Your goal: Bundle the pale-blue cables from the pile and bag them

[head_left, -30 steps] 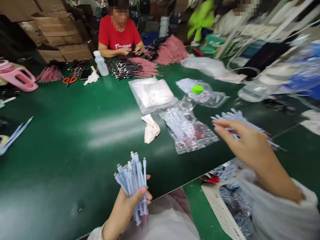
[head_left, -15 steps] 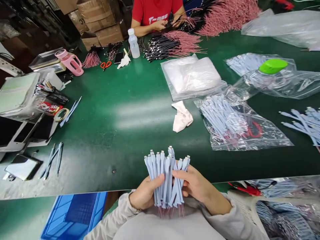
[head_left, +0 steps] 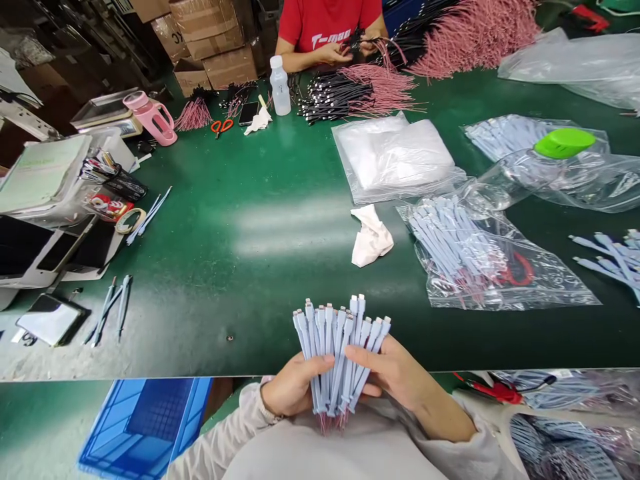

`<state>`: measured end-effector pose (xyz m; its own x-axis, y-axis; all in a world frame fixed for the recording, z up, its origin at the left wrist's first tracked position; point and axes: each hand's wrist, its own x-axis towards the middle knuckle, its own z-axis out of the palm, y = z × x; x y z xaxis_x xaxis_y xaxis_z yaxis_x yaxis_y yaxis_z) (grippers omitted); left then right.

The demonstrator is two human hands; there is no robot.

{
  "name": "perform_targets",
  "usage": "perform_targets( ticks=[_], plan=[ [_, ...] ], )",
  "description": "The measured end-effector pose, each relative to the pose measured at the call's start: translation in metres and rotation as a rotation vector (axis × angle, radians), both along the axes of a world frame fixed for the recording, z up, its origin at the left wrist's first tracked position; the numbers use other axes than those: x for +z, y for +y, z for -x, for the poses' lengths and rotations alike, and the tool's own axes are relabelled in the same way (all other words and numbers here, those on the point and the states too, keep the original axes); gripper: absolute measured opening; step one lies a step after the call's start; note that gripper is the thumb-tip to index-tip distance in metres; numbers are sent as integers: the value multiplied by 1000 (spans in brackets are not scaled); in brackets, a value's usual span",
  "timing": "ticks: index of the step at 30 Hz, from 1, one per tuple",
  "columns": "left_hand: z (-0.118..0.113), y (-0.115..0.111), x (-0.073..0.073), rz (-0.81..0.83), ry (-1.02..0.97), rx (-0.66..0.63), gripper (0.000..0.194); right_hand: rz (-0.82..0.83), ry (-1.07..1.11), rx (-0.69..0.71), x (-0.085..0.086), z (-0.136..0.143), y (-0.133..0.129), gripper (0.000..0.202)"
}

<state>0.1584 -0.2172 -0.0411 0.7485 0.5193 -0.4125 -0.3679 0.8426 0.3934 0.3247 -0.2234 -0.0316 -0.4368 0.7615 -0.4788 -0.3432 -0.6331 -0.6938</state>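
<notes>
Between my two hands, just over the table's near edge, is a fanned bundle of light blue cables point(head_left: 327, 340) with small metal plugs at the top and thin reddish wires at the bottom. My left hand point(head_left: 295, 383) is closed round the left side, its thumb across the front. From the right, my right hand point(head_left: 393, 370) grips the bundle with its thumb pressed on the front; its other fingers are partly hidden behind the cables. Beyond them on the green table point(head_left: 210, 267) lies a crumpled white tissue point(head_left: 371, 237).
Clear bags of blue cables point(head_left: 450, 240) lie at right, near a bottle with a green cap point(head_left: 565, 143). A packet of white bags point(head_left: 395, 157) is behind. A co-worker in a red shirt point(head_left: 333, 23) handles black cables across the table. A blue crate point(head_left: 143, 427) stands below left.
The cables between my hands have shifted, and the right-hand ones now fan more evenly. The whole view has moved slightly. Both hands keep their hold.
</notes>
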Motion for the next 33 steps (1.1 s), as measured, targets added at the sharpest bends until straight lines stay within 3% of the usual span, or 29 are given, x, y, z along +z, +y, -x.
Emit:
perform_targets(
  ticks=[6,13,20,26,33],
  plan=[
    [-1,3,1,-102,-20,-63,44,-163,-367,-22,18,3,7,29],
    [-3,4,1,-100,28,-77,39,-153,-320,67,24,7,9,37],
    [-5,3,2,-161,62,-69,37,-113,-368,-145,13,8,13,37],
    [-5,4,1,-144,-29,-95,49,26,-320,-169,11,11,7,56],
    [-2,5,0,-90,-206,-181,46,89,-276,-213,13,11,6,54]
  ],
)
